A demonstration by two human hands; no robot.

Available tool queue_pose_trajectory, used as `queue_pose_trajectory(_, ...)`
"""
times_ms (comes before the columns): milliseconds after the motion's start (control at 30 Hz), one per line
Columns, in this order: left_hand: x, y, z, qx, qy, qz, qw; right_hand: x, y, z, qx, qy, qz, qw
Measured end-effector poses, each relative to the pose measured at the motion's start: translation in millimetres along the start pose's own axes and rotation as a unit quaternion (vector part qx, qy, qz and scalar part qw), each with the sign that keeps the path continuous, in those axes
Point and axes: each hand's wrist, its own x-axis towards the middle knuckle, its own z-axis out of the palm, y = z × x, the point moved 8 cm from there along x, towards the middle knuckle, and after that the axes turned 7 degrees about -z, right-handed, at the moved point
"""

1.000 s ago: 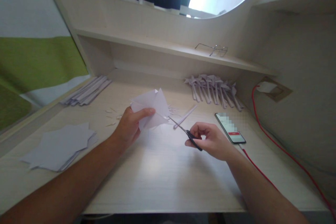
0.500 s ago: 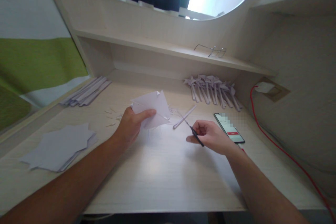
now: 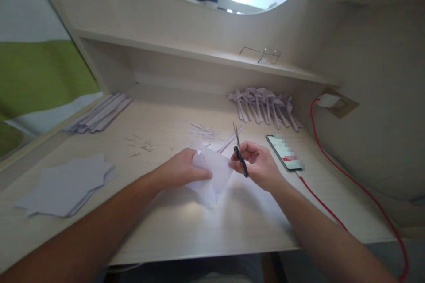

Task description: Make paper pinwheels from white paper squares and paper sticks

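Observation:
A piece of white paper (image 3: pixel 217 169) with slits and creases is pinched in my left hand (image 3: pixel 181 169), thumb on top, above the middle of the desk. My right hand (image 3: pixel 260 163) is closed on black-handled scissors (image 3: pixel 239 152), whose blades point up and away from me. Its fingertips are at the paper's right edge; whether they grip it I cannot tell. Just beyond the paper lies a rolled paper stick (image 3: pixel 229 140). Thin white strips (image 3: pixel 201 130) are scattered behind it, and small light-coloured bits (image 3: pixel 146 146) lie to the left.
Stacked white paper sheets (image 3: pixel 75 183) lie at the left, with folded paper strips (image 3: pixel 101 112) behind. Several paper pinwheels on sticks (image 3: pixel 262 101) rest at the back right. A phone (image 3: pixel 283 152) on a red cable (image 3: pixel 322 203) lies right of my hand. Glasses (image 3: pixel 268 55) sit on the shelf (image 3: pixel 159 48).
My left hand has brought the paper down and to the right, turning it. The right hand has moved slightly left and up to the paper's edge, and the scissors now point more upright.

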Motion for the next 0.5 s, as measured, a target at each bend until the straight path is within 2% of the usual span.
queue_pose_trajectory(67,2,0,-7.4,-0.035,0.026,0.001,0.999,0,-1,-2,-0.009,0.021,-0.008,1.000)
queue_pose_trajectory(167,2,3,-18.5,-0.152,0.072,0.035,0.985,0,1,-5,-0.008,0.075,-0.001,0.997)
queue_pose_trajectory(300,1,10,-15.8,-0.288,0.063,0.102,0.950,-4,10,-11,0.022,0.167,0.010,0.986)
queue_pose_trajectory(400,0,12,-4.4,-0.242,0.047,0.120,0.962,-6,13,-11,0.053,0.195,0.004,0.979)
queue_pose_trajectory(500,0,11,0.3,-0.139,0.076,0.120,0.980,-7,11,-6,0.053,0.184,0.004,0.982)
